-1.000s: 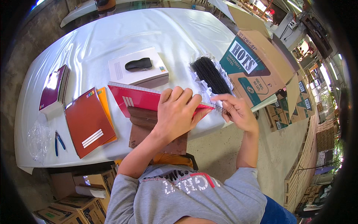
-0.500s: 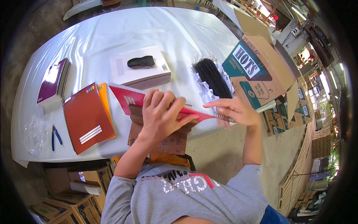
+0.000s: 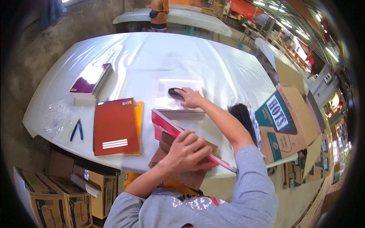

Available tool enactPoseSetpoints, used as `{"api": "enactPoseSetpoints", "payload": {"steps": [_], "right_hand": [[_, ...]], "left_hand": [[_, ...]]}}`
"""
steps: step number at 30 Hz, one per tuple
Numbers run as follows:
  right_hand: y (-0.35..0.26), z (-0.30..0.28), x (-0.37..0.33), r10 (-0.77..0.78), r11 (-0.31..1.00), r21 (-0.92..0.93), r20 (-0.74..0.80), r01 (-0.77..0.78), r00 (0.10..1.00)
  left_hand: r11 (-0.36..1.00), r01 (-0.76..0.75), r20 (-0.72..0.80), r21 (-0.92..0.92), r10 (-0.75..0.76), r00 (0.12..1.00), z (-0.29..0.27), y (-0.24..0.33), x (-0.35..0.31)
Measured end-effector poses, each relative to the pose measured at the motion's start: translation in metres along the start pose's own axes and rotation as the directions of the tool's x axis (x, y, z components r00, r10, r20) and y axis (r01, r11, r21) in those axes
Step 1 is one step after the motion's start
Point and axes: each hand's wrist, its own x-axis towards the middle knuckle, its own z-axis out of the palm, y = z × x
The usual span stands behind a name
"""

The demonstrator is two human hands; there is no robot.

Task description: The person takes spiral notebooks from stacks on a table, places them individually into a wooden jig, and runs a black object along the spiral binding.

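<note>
My left hand (image 3: pixel 186 152) grips a red notebook (image 3: pixel 166 123) above the table's near edge, its cover tilted. A wire coil (image 3: pixel 236 171) shows at the notebook's lower right end. Under that hand lies a piece of brown cardboard (image 3: pixel 157 156). My right hand (image 3: pixel 192 98) reaches forward, its fingers closed over the right end of a small black rounded object (image 3: pixel 175 93). That object rests on a stack of white-covered notebooks (image 3: pixel 159 104); its exact kind is unclear.
Brown notebook (image 3: pixel 116 125) over an orange one (image 3: pixel 140 114), purple notebooks (image 3: pixel 85 83), blue-handled pliers (image 3: pixel 77 130) and clear plastic (image 3: pixel 57 117) are left. Black coils (image 3: pixel 243 117) and an open carton (image 3: pixel 291 125) are right. A person (image 3: pixel 159 15) stands far off.
My right hand has left the red notebook's coiled end and moved forward to the black object. My left hand still holds the notebook. The view has shifted, bringing the far table into sight.
</note>
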Motion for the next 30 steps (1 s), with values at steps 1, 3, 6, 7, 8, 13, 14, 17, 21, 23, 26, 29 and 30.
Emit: {"api": "enactPoseSetpoints", "payload": {"steps": [1, 3, 6, 7, 8, 13, 14, 17, 21, 23, 26, 29, 30], "right_hand": [[0.002, 0.008, 0.005, -0.028, 1.000, 0.010, -0.030, 0.028, 0.999], [0.008, 0.016, 0.012, 0.059, 0.991, 0.126, -0.065, -0.051, 0.996], [0.019, 0.003, 0.011, -0.003, 0.983, 0.179, -0.243, 0.048, 0.970], [0.019, -0.006, 0.003, 0.040, 0.926, 0.364, -0.360, 0.101, 0.932], [0.020, -0.020, -0.004, 0.154, 0.846, 0.527, -0.387, 0.081, 0.909], [0.011, -0.082, -0.139, 0.263, -0.208, 0.946, -0.191, 0.249, 0.946], [0.004, -0.088, -0.168, 0.148, -0.296, 0.849, -0.412, 0.438, 0.899], [0.002, -0.102, -0.208, -0.451, -0.576, 0.704, -0.698, 0.415, 0.556], [-0.031, -0.090, -0.260, 0.075, -0.088, 0.832, -0.543, 0.548, 0.836], [-0.035, -0.087, -0.265, 0.206, 0.091, 0.886, -0.464, 0.455, 0.861], [-0.033, -0.089, -0.261, 0.097, -0.338, 0.659, -0.685, 0.672, 0.722], [-0.027, -0.097, -0.254, 0.070, 0.029, 0.832, -0.555, 0.554, 0.829], [-0.025, -0.100, -0.252, 0.139, 0.295, 0.881, -0.423, 0.370, 0.896]], "left_hand": [[1.000, -0.008, -0.014, -0.009, 0.008, 1.000, -0.001, 0.001, 0.000], [1.000, 0.022, -0.029, -0.017, -0.022, 0.999, -0.001, 0.004, -0.001], [0.997, 0.075, -0.037, -0.022, -0.076, 0.996, 0.000, 0.010, -0.001], [0.993, 0.118, -0.027, -0.027, -0.119, 0.993, 0.001, 0.012, -0.001], [0.986, 0.164, 0.002, -0.024, -0.164, 0.986, 0.001, 0.014, -0.001], [0.972, 0.234, -0.062, 0.026, -0.232, 0.971, 0.010, 0.018, 0.006], [0.967, 0.251, -0.085, 0.045, -0.247, 0.965, 0.014, 0.020, 0.009], [0.973, 0.231, -0.109, -0.009, -0.231, 0.967, 0.025, 0.027, 0.015], [0.975, 0.217, -0.069, -0.038, -0.219, 0.973, 0.029, 0.030, 0.018], [0.975, 0.218, -0.042, -0.040, -0.219, 0.975, 0.028, 0.032, 0.018], [0.971, 0.240, -0.045, 0.008, -0.239, 0.970, 0.026, 0.034, 0.016], [0.966, 0.258, -0.018, -0.017, -0.258, 0.966, 0.024, 0.035, 0.016], [0.966, 0.259, -0.013, 0.011, -0.258, 0.966, 0.023, 0.035, 0.016]]}}
